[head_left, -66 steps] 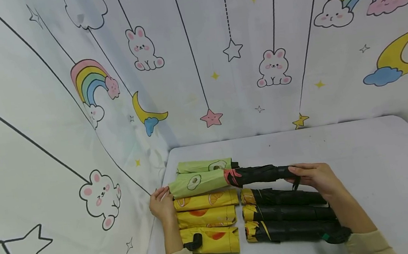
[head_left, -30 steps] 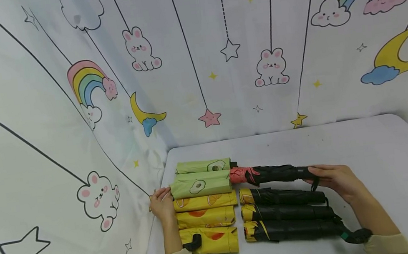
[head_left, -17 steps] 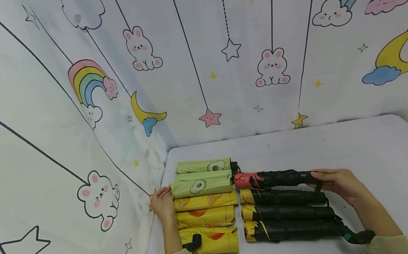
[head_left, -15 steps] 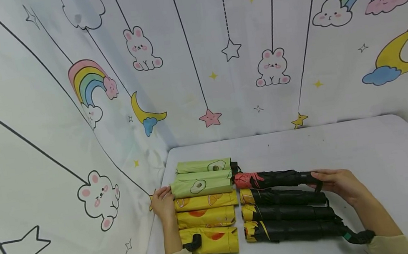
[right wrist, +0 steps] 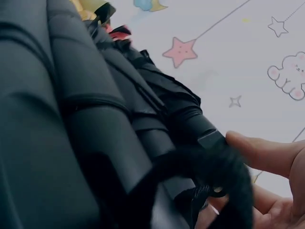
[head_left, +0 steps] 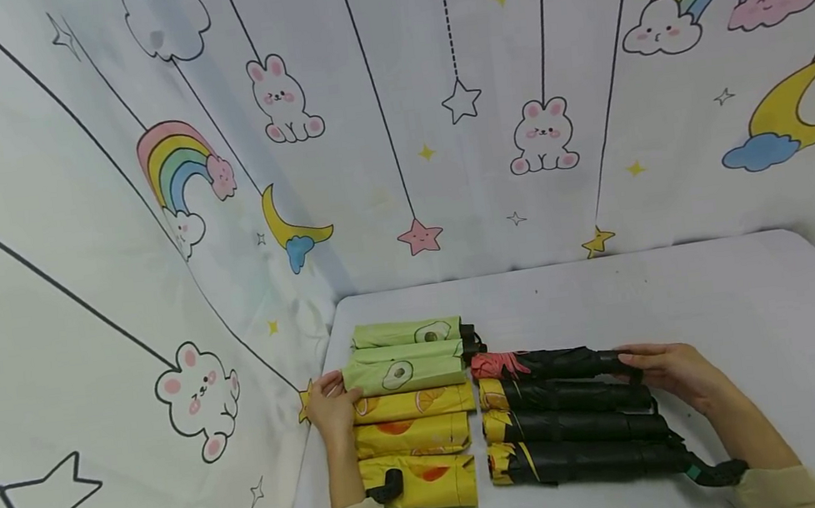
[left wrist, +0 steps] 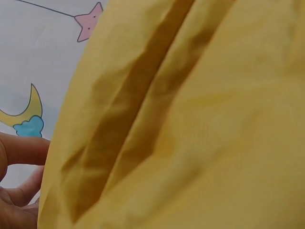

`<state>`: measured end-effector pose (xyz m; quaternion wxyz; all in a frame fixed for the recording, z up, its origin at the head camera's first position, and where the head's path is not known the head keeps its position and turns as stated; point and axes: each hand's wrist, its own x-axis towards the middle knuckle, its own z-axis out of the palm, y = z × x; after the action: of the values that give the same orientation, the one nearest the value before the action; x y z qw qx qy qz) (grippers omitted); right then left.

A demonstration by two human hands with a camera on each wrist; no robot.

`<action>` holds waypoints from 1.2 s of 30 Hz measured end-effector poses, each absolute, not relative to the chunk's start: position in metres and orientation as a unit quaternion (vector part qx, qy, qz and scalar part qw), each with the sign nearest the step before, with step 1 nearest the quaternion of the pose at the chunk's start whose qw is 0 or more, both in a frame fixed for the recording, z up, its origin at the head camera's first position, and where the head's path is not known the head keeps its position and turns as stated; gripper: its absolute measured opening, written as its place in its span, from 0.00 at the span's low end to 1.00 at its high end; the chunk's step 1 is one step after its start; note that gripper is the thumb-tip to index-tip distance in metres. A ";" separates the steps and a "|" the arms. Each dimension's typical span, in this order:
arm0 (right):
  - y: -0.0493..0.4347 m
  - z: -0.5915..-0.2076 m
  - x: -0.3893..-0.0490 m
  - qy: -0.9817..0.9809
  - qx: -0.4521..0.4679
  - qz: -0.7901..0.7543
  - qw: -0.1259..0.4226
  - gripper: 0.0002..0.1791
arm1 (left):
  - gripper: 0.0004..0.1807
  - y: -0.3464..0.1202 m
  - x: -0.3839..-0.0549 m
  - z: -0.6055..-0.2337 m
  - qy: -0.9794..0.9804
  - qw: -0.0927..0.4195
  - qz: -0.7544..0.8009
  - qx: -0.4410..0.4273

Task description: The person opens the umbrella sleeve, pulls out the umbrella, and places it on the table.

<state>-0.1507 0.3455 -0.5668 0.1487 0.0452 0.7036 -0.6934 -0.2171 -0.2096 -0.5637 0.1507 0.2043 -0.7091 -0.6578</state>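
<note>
My right hand (head_left: 681, 374) holds the handle end of a folded black umbrella with red trim (head_left: 552, 363); in the right wrist view the thumb (right wrist: 248, 145) presses the handle's tip. This umbrella lies on the table behind several black folded umbrellas with yellow trim (head_left: 578, 427). At the left, my left hand (head_left: 332, 409) holds the left end of a light green umbrella sleeve with an avocado print (head_left: 413, 372), its thumb over the near corner. Yellow fabric of a sleeve (left wrist: 157, 119) fills most of the left wrist view and hides part of that hand.
Behind the held sleeve lies another green avocado sleeve (head_left: 394, 333) with a black end. Three yellow fruit-print sleeves (head_left: 413, 436) lie in front. Wrist straps with black devices (head_left: 723, 472) sit on both arms. A patterned curtain (head_left: 367, 166) borders the white table (head_left: 729, 293).
The red-trimmed umbrella slid right, out of the green sleeve, then came down toward me beside the yellow-trimmed ones. My left thumb has shifted onto the sleeve's near corner.
</note>
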 end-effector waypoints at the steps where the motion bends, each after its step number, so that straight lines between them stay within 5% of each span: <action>1: 0.345 -0.567 -0.150 0.714 0.049 -0.684 0.144 0.25 | 0.27 -0.210 -0.217 -0.564 -0.711 0.152 -0.656 0.204; 21: 0.319 -0.539 -0.153 0.857 0.059 -0.510 0.052 0.32 | 0.20 -0.217 -0.225 -0.536 -0.724 0.181 -0.637 0.192; 36: 0.260 -0.516 -0.188 0.799 -0.012 -0.601 0.026 0.24 | 0.19 -0.215 -0.235 -0.530 -0.744 0.158 -0.630 0.157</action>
<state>-0.1878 0.2599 -0.5164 0.0263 -0.0121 0.7987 -0.6010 -0.2348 -0.2146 -0.5299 0.1581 0.1573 -0.7441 -0.6298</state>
